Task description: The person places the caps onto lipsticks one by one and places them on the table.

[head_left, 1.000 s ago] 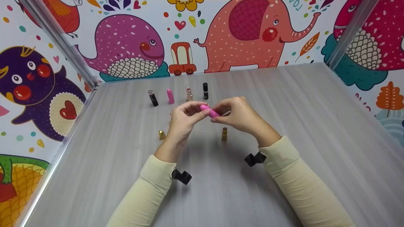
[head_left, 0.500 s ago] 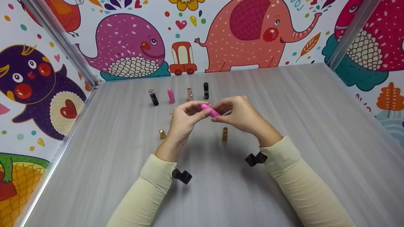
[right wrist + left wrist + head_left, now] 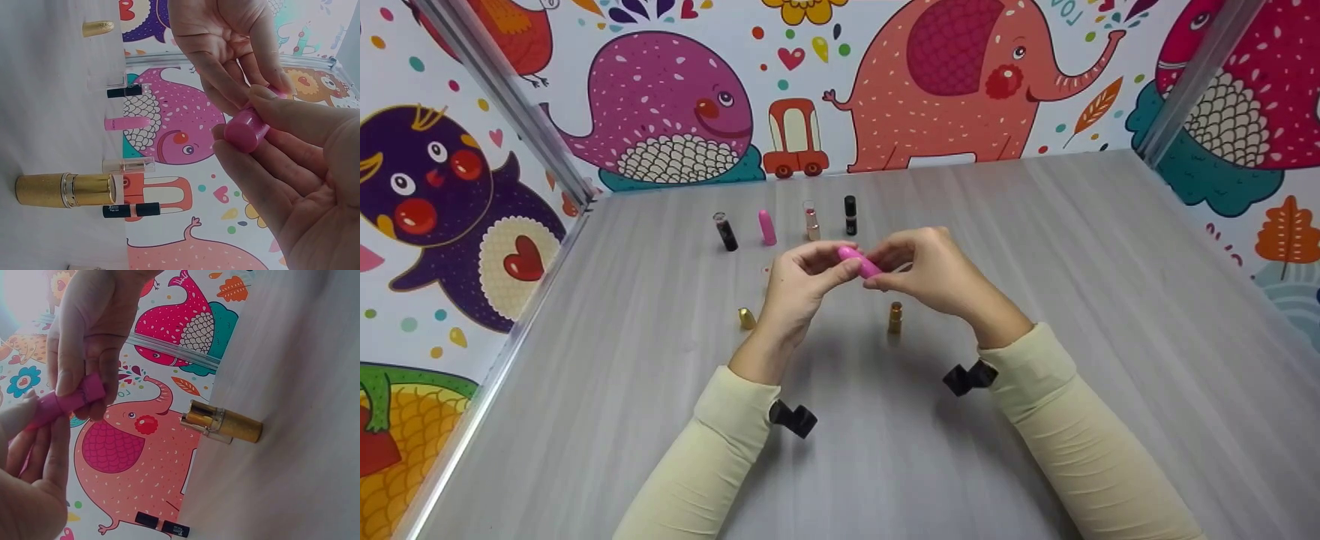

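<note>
Both hands hold one pink lipstick (image 3: 859,262) in the air above the table, tilted, each from its own end. My left hand (image 3: 806,281) pinches the rounded upper end between thumb and fingers. The flat lower end is pinched by my right hand (image 3: 937,274). In the left wrist view a seam runs around the pink lipstick (image 3: 70,400), near the right hand's fingers. Its flat end faces the camera in the right wrist view. Below the right hand a gold lipstick tube (image 3: 895,319) without its cap stands on the table. Beside the left wrist is a gold cap (image 3: 746,319).
Behind the hands stands a row: a black lipstick with a clear top (image 3: 725,232), a second pink lipstick (image 3: 766,228), a rose-gold one with a clear cap (image 3: 811,223) and a black tube (image 3: 850,215). Printed wall panels (image 3: 802,67) border the table (image 3: 607,360).
</note>
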`<state>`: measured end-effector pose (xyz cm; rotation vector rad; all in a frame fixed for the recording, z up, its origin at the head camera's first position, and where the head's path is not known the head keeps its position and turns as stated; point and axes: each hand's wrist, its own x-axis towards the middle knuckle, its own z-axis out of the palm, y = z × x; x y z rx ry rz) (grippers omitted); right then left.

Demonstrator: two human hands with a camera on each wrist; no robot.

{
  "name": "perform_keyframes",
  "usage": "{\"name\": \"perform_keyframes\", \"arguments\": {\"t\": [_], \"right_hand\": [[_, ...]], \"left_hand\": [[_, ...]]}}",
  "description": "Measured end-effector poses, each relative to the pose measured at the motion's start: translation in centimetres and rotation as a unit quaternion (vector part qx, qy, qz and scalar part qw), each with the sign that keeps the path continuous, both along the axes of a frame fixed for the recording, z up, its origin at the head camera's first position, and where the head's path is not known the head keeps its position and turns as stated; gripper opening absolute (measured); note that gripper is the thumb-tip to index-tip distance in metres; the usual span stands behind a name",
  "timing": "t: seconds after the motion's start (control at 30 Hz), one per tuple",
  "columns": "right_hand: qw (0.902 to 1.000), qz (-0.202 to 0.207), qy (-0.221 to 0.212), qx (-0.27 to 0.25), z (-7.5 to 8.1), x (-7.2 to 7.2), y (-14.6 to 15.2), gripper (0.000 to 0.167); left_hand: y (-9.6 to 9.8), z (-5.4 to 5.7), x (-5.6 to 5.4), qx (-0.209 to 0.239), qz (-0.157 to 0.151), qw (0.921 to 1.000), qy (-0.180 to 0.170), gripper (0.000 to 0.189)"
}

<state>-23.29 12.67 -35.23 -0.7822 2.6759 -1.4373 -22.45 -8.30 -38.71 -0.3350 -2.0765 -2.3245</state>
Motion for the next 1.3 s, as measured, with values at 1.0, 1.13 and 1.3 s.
{"name": "perform_keyframes", "arguments": {"t": [1.0, 1.13, 1.3], "right_hand": [[0.9992, 0.027, 0.024, -0.016, 0.0, 0.2, -0.3, 0.018], [0.9994, 0.021, 0.026, -0.011, 0.1, 0.1, -0.1, 0.019], [0.9997, -0.009, 0.02, -0.009, 0.3, -0.2, 0.4, 0.023]], "left_hand": [[-0.9, 1.4, 0.4, -0.055, 0.012, 0.9975, 0.043, 0.021], [-1.7, 2.1, 0.2, -0.018, 0.024, 0.9987, 0.042, 0.016], [-2.8, 3.0, -0.2, 0.028, 0.049, 0.9974, 0.044, 0.015]]}}
